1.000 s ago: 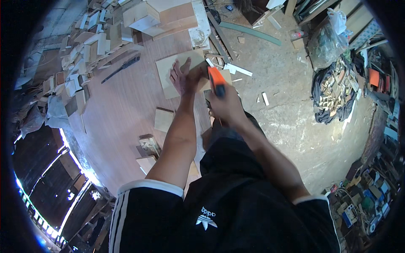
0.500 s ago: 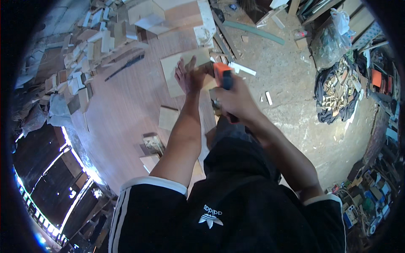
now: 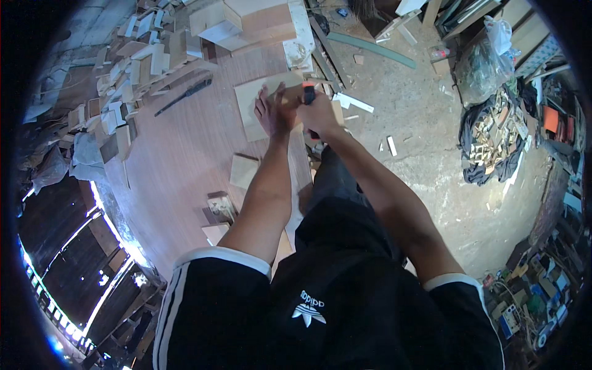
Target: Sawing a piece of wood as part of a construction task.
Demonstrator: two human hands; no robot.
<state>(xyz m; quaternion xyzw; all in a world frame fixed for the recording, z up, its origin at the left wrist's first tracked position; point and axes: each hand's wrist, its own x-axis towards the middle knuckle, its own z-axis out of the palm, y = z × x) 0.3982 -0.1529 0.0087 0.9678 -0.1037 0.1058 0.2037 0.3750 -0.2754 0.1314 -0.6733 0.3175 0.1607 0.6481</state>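
Observation:
A square plywood board (image 3: 249, 116) lies at the right edge of the wooden worktop (image 3: 163, 185). My left hand (image 3: 275, 109) presses on it with its fingers apart. My right hand (image 3: 317, 114) is closed on the orange and black handle of a saw (image 3: 308, 92), just right of my left hand at the board's edge; the blade is hidden. A smaller wood block (image 3: 244, 170) lies below the board, near my left forearm. A long black tool (image 3: 184, 97) lies to the left.
Stacked small wood pieces (image 3: 148, 61) fill the worktop's far left, with wooden boxes (image 3: 259, 24) at the far end. Offcuts and a green strip (image 3: 370, 48) lie on the concrete floor (image 3: 431, 185); a dark sack of scraps (image 3: 490, 139) and a plastic bag (image 3: 481, 68) stand at right.
My right hand and the saw have moved up and slightly left since half a second ago, closer to my left hand. My left hand stays on the board.

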